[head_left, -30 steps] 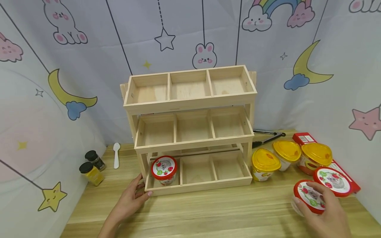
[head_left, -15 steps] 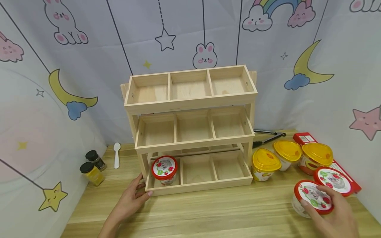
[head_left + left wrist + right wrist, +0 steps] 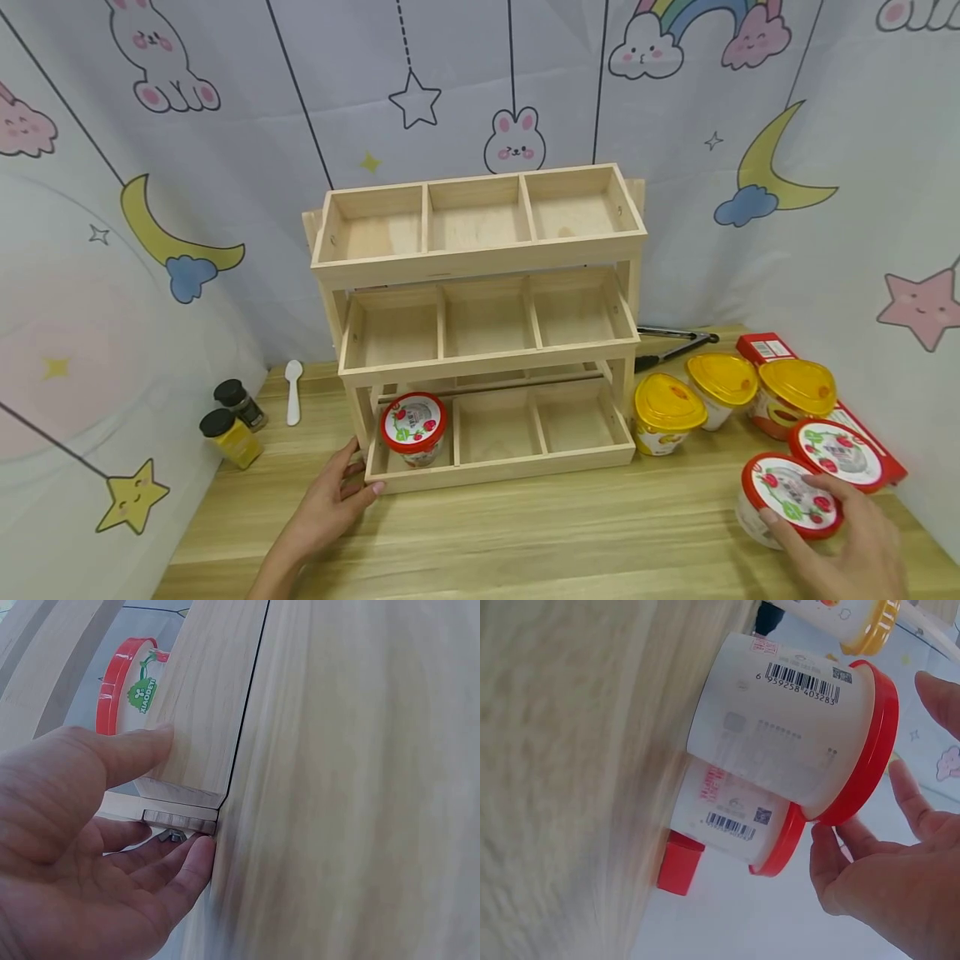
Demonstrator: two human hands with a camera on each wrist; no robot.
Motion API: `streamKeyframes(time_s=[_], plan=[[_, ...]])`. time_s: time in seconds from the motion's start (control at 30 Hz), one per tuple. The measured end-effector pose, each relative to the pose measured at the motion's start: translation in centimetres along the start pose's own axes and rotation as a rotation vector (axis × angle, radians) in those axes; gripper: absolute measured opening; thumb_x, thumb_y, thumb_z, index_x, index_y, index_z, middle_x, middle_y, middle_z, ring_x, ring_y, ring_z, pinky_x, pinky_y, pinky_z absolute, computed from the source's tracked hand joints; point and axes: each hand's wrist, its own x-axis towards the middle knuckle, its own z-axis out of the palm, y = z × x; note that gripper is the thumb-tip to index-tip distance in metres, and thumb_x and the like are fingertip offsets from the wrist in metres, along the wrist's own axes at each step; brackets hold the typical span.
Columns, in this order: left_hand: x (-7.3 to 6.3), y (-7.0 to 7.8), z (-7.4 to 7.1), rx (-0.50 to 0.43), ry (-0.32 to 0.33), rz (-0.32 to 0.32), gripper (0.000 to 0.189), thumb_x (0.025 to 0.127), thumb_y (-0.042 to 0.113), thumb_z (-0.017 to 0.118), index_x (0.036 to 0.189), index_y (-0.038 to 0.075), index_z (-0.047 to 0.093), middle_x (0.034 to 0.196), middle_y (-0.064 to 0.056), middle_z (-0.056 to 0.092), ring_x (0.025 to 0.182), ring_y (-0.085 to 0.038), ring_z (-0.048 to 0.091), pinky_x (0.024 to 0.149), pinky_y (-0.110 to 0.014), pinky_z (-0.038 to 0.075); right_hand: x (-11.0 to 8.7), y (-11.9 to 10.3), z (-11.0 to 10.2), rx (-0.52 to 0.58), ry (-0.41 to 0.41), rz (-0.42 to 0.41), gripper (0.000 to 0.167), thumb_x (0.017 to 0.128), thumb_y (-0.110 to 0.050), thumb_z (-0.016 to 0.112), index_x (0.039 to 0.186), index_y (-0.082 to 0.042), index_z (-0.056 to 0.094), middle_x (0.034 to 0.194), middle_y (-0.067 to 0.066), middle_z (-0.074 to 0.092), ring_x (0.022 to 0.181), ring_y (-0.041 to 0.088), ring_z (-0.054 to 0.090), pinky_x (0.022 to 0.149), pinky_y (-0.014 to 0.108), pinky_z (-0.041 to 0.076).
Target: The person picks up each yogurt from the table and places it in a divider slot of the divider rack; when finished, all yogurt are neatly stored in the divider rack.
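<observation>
My left hand (image 3: 330, 504) grips the lower left corner of a three-tier wooden rack (image 3: 480, 367). In the left wrist view its thumb lies on the front board, with the fingers curled behind the end piece by a wing nut (image 3: 172, 835). One red-lidded tub (image 3: 414, 429) stands in the rack's bottom left compartment. At the right, my right hand (image 3: 851, 533) is spread loosely beside the lid of another red-lidded tub (image 3: 791, 497) upright on the table. The right wrist view shows the thumb apart from that lid (image 3: 874, 742) and fingertips close to its edge; contact is unclear.
Beyond that tub stand a third red-lidded tub (image 3: 837, 454), a red box (image 3: 765, 348) and several yellow-lidded tubs (image 3: 670, 414). Black-tipped tongs (image 3: 678, 346) lie behind. Left of the rack are a white spoon (image 3: 293, 392) and two black-capped jars (image 3: 232, 437).
My right hand and the tub beside it have shifted slightly right, and the fingers now cover less of the lid. My left hand has stayed on the rack's corner.
</observation>
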Motion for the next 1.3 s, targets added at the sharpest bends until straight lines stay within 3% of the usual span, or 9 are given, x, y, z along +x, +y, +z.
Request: streamKeyframes(time_s=[0.1,0.27,0.53,0.7,0.83,1.03,1.13,1.23,1.3], plan=[[-0.1,0.1,0.0,-0.010,-0.001,0.011,0.090,0.103,0.012,0.073,0.170,-0.003,0.015,0.171,-0.036,0.026,0.142,-0.055,0.056,0.103,-0.036,0.066,0.1,0.3,0.0,-0.016,-0.025,-0.014,0.075,0.092,-0.031,0.082,0.147,0.006,0.046,0.140,0.040,0.048,0.124,0.058,0.040,0.115,0.078,0.032],[0.0,0.0,0.0,-0.018,-0.001,0.022,0.090,0.103,0.010,0.073,0.170,-0.003,0.015,0.171,-0.036,0.024,0.143,-0.055,0.055,0.104,-0.035,0.066,0.3,0.9,0.1,-0.030,-0.050,-0.052,0.075,0.090,-0.030,0.086,0.145,0.004,0.047,0.138,0.039,0.049,0.121,0.056,0.043,0.098,0.072,0.039],[0.0,-0.2,-0.1,-0.009,-0.004,0.009,0.090,0.103,0.011,0.073,0.170,-0.003,0.014,0.172,-0.035,0.023,0.144,-0.056,0.054,0.103,-0.035,0.066,0.5,1.9,0.5,-0.040,-0.119,-0.048,0.071,0.090,-0.033,0.088,0.143,-0.002,0.053,0.151,0.038,0.038,0.128,0.056,0.036,0.093,0.076,0.045],[-0.1,-0.1,-0.1,-0.008,-0.008,0.006,0.091,0.103,0.012,0.073,0.170,-0.004,0.014,0.171,-0.036,0.024,0.143,-0.055,0.055,0.103,-0.035,0.066,0.5,2.4,0.8,-0.029,-0.104,-0.065,0.061,0.090,-0.026,0.089,0.137,-0.002,0.059,0.156,0.037,0.035,0.131,0.057,0.035,0.095,0.074,0.046],[0.0,0.0,-0.1,-0.017,-0.008,-0.002,0.091,0.103,0.012,0.073,0.171,-0.001,0.014,0.173,-0.034,0.023,0.144,-0.055,0.054,0.105,-0.034,0.066,0.6,2.7,0.8,-0.035,-0.085,-0.091,0.053,0.088,-0.017,0.089,0.133,-0.004,0.063,0.155,0.033,0.039,0.131,0.056,0.036,0.086,0.058,0.045],[0.1,0.0,-0.1,-0.027,-0.008,0.003,0.091,0.103,0.012,0.073,0.171,-0.001,0.013,0.172,-0.035,0.023,0.145,-0.055,0.053,0.105,-0.034,0.065,0.5,2.3,0.6,-0.033,-0.076,-0.045,0.049,0.091,-0.018,0.087,0.132,-0.003,0.065,0.155,0.034,0.040,0.132,0.056,0.036,0.091,0.067,0.049],[0.1,0.0,0.0,-0.034,-0.008,0.007,0.091,0.103,0.011,0.072,0.171,-0.001,0.013,0.171,-0.036,0.025,0.144,-0.055,0.055,0.105,-0.034,0.065,0.6,2.0,0.3,-0.023,-0.083,-0.010,0.051,0.093,-0.026,0.086,0.134,-0.003,0.066,0.155,0.034,0.042,0.131,0.056,0.039,0.083,0.044,0.054],[0.0,-0.1,-0.1,-0.031,-0.010,0.015,0.091,0.103,0.010,0.072,0.171,-0.002,0.013,0.170,-0.037,0.027,0.143,-0.054,0.056,0.104,-0.033,0.066,0.7,1.7,0.0,0.003,-0.111,0.043,0.056,0.095,-0.033,0.085,0.138,-0.003,0.066,0.157,0.033,0.043,0.132,0.055,0.040,0.067,0.015,0.037],[0.0,-0.1,-0.1,-0.027,-0.011,0.019,0.091,0.103,0.010,0.073,0.171,-0.003,0.013,0.169,-0.037,0.027,0.142,-0.054,0.057,0.103,-0.034,0.066,0.8,1.6,-0.1,0.025,-0.128,0.073,0.059,0.096,-0.037,0.084,0.140,-0.003,0.065,0.158,0.033,0.042,0.132,0.054,0.039,0.064,0.006,0.031]])
